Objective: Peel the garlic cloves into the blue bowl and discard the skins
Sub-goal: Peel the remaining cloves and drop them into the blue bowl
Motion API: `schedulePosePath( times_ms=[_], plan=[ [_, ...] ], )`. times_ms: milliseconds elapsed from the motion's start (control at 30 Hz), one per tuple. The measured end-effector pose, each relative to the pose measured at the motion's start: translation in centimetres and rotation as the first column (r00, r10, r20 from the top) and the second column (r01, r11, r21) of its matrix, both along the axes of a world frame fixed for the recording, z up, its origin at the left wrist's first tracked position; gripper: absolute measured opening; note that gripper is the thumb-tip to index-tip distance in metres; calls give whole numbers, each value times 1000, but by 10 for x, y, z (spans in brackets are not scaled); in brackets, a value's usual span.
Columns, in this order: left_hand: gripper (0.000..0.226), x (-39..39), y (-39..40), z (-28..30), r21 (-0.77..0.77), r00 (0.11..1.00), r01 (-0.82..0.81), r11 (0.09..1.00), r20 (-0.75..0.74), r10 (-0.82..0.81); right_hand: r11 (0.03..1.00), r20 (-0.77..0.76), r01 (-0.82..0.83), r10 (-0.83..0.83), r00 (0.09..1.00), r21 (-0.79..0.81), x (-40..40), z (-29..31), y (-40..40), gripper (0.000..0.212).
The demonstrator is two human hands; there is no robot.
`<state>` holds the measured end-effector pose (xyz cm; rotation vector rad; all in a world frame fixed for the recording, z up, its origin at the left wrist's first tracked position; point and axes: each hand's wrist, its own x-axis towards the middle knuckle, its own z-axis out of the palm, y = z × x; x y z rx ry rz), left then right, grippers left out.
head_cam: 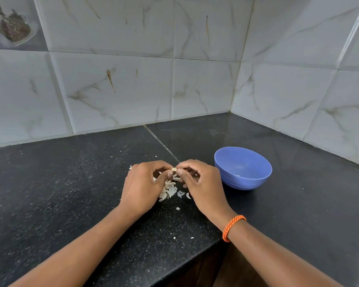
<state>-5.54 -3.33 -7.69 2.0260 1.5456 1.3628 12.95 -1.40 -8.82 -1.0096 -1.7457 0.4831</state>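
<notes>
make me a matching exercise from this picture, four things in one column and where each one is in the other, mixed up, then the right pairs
Things:
1. garlic clove
2. blue bowl
3. garlic skins
4. orange band

Places:
A. around the wrist of the right hand
B. in a loose pile on the black counter, under the hands
C. pinched between the fingertips of the left hand and the right hand
D. standing on the counter to the right of the hands

Pairs: 1-C, 2-D, 3-B, 4-A
</notes>
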Motion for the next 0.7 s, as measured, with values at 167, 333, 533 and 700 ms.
schedulePosePath(
  times_ms=[167, 333, 533, 700],
  plan=[
    [16, 4, -6, 3, 18, 1000, -4, 1000, -25, 4, 999, -25, 36, -35, 999, 25, 0, 2, -3, 21],
    [14, 6, -10, 5, 6, 998, -39, 999, -48, 39, 991, 58, 58, -65, 996, 119, -3, 4, -6, 15],
    [14, 7, -13, 7, 46, 985, -133, 990, -105, 137, 987, 106, 83, -98, 989, 138, -5, 2, -7, 7],
    [12, 7, -13, 6, 64, 980, -183, 981, -68, 187, 988, 123, 68, -86, 989, 139, -6, 1, -7, 4]
  ],
)
